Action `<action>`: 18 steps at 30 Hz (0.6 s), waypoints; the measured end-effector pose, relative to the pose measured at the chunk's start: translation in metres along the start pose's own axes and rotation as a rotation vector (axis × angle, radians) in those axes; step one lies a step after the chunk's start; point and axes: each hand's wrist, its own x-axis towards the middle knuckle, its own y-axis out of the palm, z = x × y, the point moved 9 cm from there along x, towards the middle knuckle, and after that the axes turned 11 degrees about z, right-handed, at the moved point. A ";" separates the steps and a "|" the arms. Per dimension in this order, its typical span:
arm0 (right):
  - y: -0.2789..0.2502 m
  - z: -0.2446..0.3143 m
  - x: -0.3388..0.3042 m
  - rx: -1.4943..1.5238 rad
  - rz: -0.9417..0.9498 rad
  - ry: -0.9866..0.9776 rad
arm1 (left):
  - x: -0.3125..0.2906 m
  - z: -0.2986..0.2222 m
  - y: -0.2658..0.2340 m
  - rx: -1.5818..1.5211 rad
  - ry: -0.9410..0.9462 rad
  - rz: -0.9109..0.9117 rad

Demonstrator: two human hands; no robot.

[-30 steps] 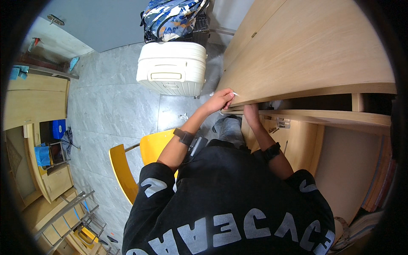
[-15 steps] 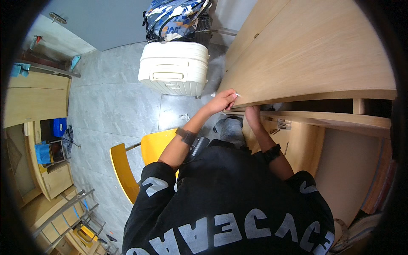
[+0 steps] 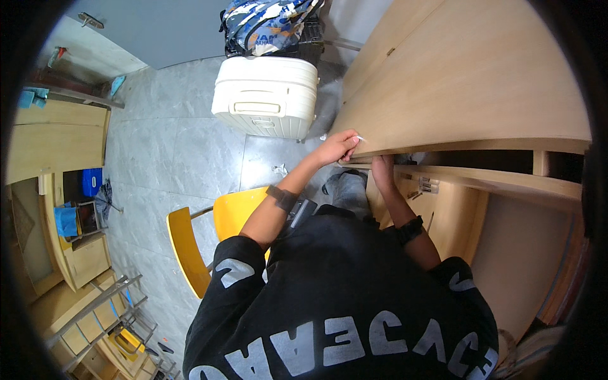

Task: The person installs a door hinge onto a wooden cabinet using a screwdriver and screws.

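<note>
My left hand [image 3: 337, 149] is closed at the near left corner of a pale wooden cabinet door [image 3: 468, 82]. Between its thumb and fingers a small white piece [image 3: 360, 138] pokes out against the door; whether it is a handle or something loose I cannot tell. My right hand [image 3: 382, 170] reaches up into the dark gap below the door's edge, close beside the left. Its fingers are hidden behind that edge, so what they touch does not show. A wooden ledge [image 3: 500, 179] runs along the other side of the gap.
A white suitcase [image 3: 264, 95] stands on the grey tiled floor ahead, with a patterned blue bag [image 3: 269, 28] behind it. Close on my left is a yellow chair [image 3: 185, 252]. Several small items [image 3: 428, 185] lie on the wooden surface below the ledge. Cabinets [image 3: 60, 142] line the far left.
The whole view has shifted slightly, so the scene sits a little further right. Both hands keep nearly the same places at the cabinet door.
</note>
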 end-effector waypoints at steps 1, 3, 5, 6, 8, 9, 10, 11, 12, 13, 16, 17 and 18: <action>0.000 0.000 0.000 0.000 -0.003 0.002 | 0.000 0.001 -0.001 0.000 -0.002 0.003; -0.002 0.003 -0.001 -0.058 -0.020 -0.015 | 0.001 0.002 -0.004 -0.019 0.024 -0.006; -0.004 0.005 -0.002 -0.077 -0.052 0.012 | 0.001 0.000 -0.003 0.003 0.016 -0.006; -0.005 0.006 -0.003 -0.095 -0.082 0.035 | 0.000 0.000 -0.003 0.027 0.011 -0.011; -0.005 -0.008 -0.004 -0.091 -0.117 0.063 | 0.003 -0.003 0.002 0.050 -0.002 0.018; -0.007 -0.015 -0.006 -0.082 -0.144 0.087 | 0.004 -0.003 0.004 0.075 -0.012 0.035; -0.006 -0.012 -0.004 -0.089 -0.152 0.085 | 0.004 -0.003 0.005 0.076 -0.007 0.044; -0.004 -0.009 -0.003 -0.016 -0.177 0.049 | 0.004 -0.002 0.003 0.075 -0.012 0.038; -0.005 -0.005 -0.003 0.056 -0.201 0.013 | 0.004 -0.001 0.002 0.074 -0.017 0.033; -0.004 -0.008 -0.003 0.015 -0.147 0.055 | 0.003 -0.002 0.002 0.075 -0.016 0.041; -0.007 -0.011 -0.010 0.022 -0.111 0.038 | 0.005 -0.005 0.006 0.084 0.000 0.071; -0.006 -0.018 -0.012 0.019 -0.123 0.041 | 0.007 -0.006 0.008 0.097 0.003 0.081; -0.006 -0.028 -0.013 0.050 -0.169 0.090 | 0.009 -0.007 0.011 0.111 0.007 0.090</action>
